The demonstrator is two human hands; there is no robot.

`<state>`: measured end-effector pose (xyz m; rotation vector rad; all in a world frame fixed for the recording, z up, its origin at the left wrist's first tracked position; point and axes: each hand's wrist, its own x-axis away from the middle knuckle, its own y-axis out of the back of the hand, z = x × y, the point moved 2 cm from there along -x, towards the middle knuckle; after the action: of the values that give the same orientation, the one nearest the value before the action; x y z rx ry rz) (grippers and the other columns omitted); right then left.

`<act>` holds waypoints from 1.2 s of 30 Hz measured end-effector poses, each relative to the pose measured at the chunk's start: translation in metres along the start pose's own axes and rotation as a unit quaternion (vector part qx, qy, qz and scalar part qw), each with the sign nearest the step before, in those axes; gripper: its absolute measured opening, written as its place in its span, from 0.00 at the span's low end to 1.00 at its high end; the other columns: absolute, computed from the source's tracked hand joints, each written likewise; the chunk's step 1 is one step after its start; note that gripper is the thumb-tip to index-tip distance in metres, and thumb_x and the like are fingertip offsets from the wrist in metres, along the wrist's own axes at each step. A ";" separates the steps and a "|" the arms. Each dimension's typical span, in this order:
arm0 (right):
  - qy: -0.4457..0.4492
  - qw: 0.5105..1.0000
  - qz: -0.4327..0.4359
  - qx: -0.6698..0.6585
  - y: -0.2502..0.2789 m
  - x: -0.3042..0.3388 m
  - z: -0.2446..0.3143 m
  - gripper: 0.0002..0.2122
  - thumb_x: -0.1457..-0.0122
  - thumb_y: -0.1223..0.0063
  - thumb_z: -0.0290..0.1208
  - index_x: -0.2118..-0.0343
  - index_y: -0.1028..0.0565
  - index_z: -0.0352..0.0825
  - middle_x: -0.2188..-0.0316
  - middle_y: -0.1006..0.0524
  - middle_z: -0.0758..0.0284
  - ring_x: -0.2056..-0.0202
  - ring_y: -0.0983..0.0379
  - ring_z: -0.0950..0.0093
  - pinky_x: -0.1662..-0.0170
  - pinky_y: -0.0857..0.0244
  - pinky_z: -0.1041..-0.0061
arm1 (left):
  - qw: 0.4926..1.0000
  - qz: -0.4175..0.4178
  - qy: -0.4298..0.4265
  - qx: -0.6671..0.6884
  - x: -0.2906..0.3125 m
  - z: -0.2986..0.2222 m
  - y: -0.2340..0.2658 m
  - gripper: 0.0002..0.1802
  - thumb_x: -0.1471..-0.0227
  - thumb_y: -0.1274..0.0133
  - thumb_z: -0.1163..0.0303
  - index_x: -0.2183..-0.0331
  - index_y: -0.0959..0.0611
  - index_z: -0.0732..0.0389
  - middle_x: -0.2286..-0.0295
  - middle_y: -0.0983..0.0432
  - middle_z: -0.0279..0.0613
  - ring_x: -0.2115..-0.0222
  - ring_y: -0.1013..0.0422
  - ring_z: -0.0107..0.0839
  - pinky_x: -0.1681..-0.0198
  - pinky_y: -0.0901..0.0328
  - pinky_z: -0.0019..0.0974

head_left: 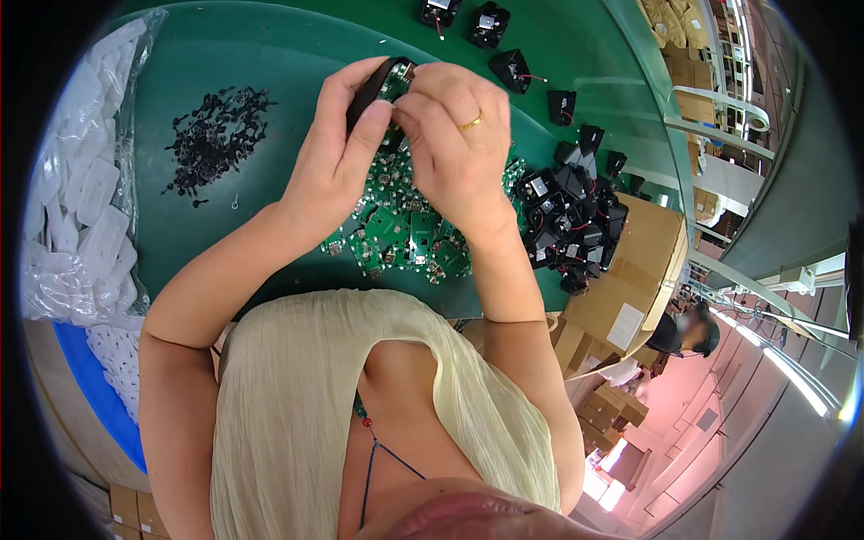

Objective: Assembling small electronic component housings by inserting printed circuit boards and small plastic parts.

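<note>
My left hand (335,153) is wrapped round a small black plastic housing (363,97), raised over the table. A green circuit board (394,85) sits at the housing's open side, partly covered by my fingers. With its fingers bent into a pinch, my right hand (461,144) grips at the board's right edge; the fingertips are partly hidden. Below both hands lies a heap of green circuit boards (389,227). Just right of my right forearm is a pile of black housings (576,211), some with red wires.
Small black plastic parts (219,139) lie scattered at left on the green table (270,45). Clear bags of whitish plastic pieces (85,189) line the left edge. Several black housings (513,70) stand along the far right. A cardboard box (634,261) adjoins the pile; a person (688,331) is beyond.
</note>
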<state>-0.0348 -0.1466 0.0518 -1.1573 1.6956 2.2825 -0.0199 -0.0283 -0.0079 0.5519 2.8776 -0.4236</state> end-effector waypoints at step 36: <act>-0.424 0.905 -0.018 -0.002 -0.025 0.016 -0.185 0.16 0.50 0.46 0.36 0.59 0.29 0.35 0.64 0.27 0.63 0.63 0.29 0.69 0.59 0.36 0.71 | 0.948 -0.152 0.265 -0.084 -0.184 0.064 0.088 0.09 0.53 0.52 0.74 0.67 0.28 0.67 0.71 0.29 0.44 0.72 0.28 0.33 0.70 0.31 0.33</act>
<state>0.0621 -0.2994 0.0024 -0.0965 1.2777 2.2349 0.1898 -0.0309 -0.0474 0.2087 3.4905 -0.0647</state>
